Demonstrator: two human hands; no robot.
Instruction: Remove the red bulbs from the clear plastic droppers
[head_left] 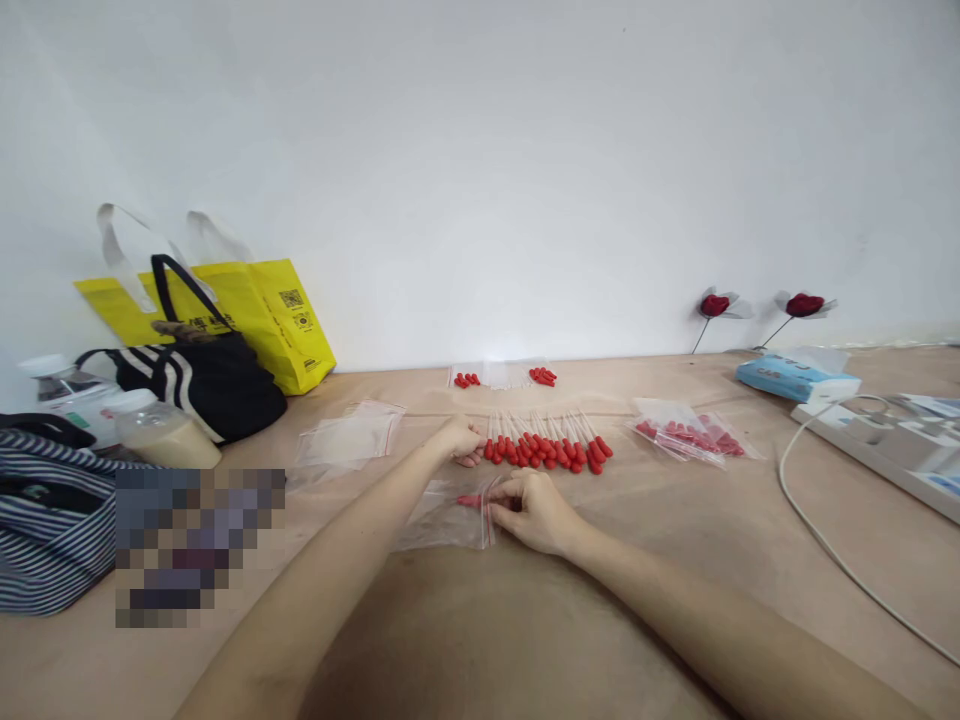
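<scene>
A row of several clear droppers with red rubber bulbs lies on the beige table. My left hand rests at the row's left end, fingers curled onto the nearest droppers. My right hand pinches a red-bulbed dropper at the mouth of a clear zip bag that lies flat in front of me.
A stack of empty zip bags lies to the left, a filled bag to the right, two more by the wall. Bags and bottles crowd the left edge. A tissue pack, power strip and white cable sit right.
</scene>
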